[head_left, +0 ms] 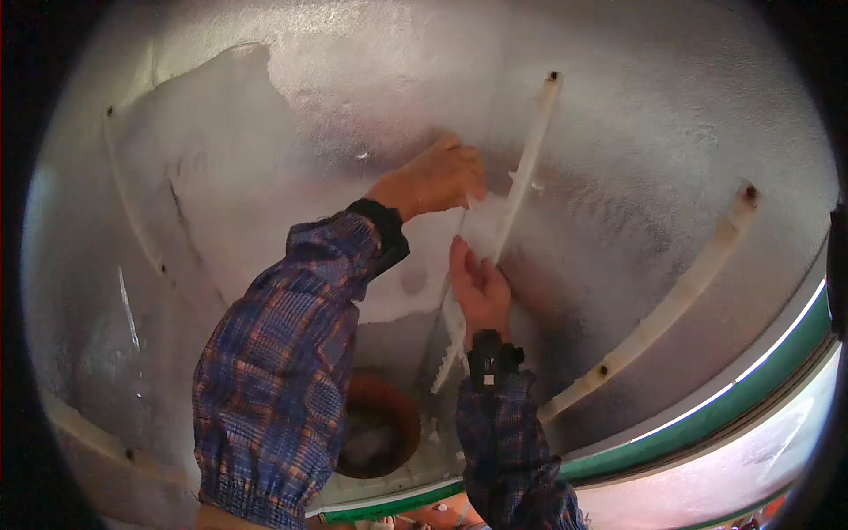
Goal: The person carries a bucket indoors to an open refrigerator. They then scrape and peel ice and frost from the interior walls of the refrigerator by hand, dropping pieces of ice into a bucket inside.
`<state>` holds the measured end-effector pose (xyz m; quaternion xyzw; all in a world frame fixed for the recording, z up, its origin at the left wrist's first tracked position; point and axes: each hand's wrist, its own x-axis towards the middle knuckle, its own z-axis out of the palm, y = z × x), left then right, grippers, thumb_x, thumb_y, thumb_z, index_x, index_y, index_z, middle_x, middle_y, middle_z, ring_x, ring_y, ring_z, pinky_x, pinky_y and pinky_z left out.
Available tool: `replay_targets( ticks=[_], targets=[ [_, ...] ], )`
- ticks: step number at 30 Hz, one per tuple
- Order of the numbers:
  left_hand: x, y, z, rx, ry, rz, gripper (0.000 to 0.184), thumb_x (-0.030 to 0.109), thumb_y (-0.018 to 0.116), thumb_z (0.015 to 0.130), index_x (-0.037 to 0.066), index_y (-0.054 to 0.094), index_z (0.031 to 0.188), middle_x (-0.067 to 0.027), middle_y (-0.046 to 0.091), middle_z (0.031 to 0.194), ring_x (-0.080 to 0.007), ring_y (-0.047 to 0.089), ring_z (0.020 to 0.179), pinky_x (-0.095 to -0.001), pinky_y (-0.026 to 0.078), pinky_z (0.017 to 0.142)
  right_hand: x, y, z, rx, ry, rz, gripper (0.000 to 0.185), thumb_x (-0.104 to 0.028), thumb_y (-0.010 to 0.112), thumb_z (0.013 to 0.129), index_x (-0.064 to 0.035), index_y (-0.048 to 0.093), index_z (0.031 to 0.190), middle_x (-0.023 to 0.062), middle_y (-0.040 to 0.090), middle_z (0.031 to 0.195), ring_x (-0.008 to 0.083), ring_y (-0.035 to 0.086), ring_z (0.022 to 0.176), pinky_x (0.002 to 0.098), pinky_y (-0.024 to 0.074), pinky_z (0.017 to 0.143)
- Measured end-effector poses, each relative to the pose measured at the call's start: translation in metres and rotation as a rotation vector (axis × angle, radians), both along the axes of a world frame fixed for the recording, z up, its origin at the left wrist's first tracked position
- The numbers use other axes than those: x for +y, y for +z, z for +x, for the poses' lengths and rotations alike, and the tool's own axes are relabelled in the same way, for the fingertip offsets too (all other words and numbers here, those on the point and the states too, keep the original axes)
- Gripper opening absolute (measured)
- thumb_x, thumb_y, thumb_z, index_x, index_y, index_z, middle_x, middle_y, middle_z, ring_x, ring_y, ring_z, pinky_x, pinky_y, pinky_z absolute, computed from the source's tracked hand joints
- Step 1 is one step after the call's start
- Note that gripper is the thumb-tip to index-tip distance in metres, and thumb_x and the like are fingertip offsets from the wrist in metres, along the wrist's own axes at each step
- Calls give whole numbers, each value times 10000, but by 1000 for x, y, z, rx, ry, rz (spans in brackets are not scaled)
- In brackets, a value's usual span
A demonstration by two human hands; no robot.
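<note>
My left hand (437, 179), in a plaid sleeve with a black band at the wrist, is raised in front of a frosty grey surface (353, 88). Its fingers are curled together, with a small whitish bit at the fingertips too small to name. Lower and to the right, my right hand (480, 287) is turned palm up with its fingers partly curled, beside a pale strip (530, 159). What it holds, if anything, cannot be made out. Below the hands, a jagged white piece (449, 362) lies along the surface.
A reddish-brown round bowl (402, 424) with whitish contents sits at the bottom centre, partly behind the left sleeve. Another pale strip (671, 305) with dark fixings curves at the right. A green edge (768, 358) runs along the lower right.
</note>
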<state>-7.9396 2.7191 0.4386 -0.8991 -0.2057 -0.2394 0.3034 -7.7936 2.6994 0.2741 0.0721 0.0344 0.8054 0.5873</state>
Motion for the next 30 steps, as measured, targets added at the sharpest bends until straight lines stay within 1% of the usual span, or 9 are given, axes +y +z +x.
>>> replay_targets(
  ticks=[2, 7, 9, 11, 13, 17, 19, 25, 30],
  targets=[
    [-14, -36, -6, -76, 76, 11, 63, 110, 622, 685, 142, 592, 731, -27, 574, 837, -250, 545, 864, -428, 386, 808, -5, -9, 0, -762, -323, 427, 296, -106, 470, 919, 80, 487, 1148, 154, 553, 1142, 216, 533, 1037, 320, 430, 938],
    [-105, -196, -45, -296, 571, -411, 89, 160, 561, 743, 85, 593, 780, -121, 608, 797, -342, 590, 746, -444, 464, 617, -60, -58, -8, -1499, -372, 613, 186, -73, 547, 873, 33, 583, 1021, 115, 616, 1066, 175, 577, 974, 297, 451, 895],
    [-148, -260, -45, -534, 801, -712, 202, 238, 550, 795, 94, 638, 905, -141, 633, 872, -341, 605, 800, -443, 467, 707, -63, -135, -9, -268, 358, 144, 155, -47, 526, 869, 26, 581, 995, 126, 621, 1034, 198, 584, 963, 312, 469, 880],
    [-173, -351, -58, -587, 824, -950, 282, 314, 526, 854, 89, 647, 973, -121, 647, 868, -320, 619, 793, -423, 468, 740, -102, -188, -19, -1557, -105, 505, 154, -52, 488, 877, 22, 580, 976, 135, 622, 990, 240, 587, 947, 355, 474, 887],
    [-162, -414, -81, -524, 610, -1018, 319, 335, 505, 873, 66, 637, 982, -105, 652, 862, -310, 623, 796, -415, 471, 748, -113, -250, -16, -564, 357, 58, 183, -98, 475, 888, 23, 580, 975, 146, 619, 966, 272, 585, 944, 391, 467, 896],
    [-174, -400, -71, -494, 551, -958, 245, 250, 525, 827, 54, 604, 950, -152, 619, 926, -357, 580, 873, -453, 448, 778, -161, -227, 8, -1517, 23, 419, 188, -114, 504, 876, 23, 581, 979, 152, 619, 975, 270, 585, 947, 395, 468, 896],
    [-158, -364, -62, -525, 497, -804, 211, 215, 526, 819, 51, 590, 935, -165, 604, 940, -364, 565, 896, -460, 441, 786, -159, -233, 20, -335, 256, -249, 138, -92, 505, 879, 22, 569, 921, 135, 627, 922, 262, 601, 882, 389, 510, 808],
    [-50, -99, 22, -901, -98, -260, 211, 18, 532, 786, 36, 553, 995, -150, 570, 970, -331, 540, 946, -397, 442, 813, -117, -128, 26, -87, 314, -27, 172, -84, 508, 865, 49, 574, 950, 174, 617, 976, 293, 584, 939, 397, 477, 894],
    [-3, -49, 37, -740, -152, -243, 272, -66, 486, 755, 52, 540, 993, -145, 561, 971, -321, 549, 898, -374, 445, 782, -59, -52, 16, -200, 158, -4, 173, -70, 500, 879, 61, 563, 972, 158, 615, 962, 265, 594, 918, 360, 495, 861]
  ],
)
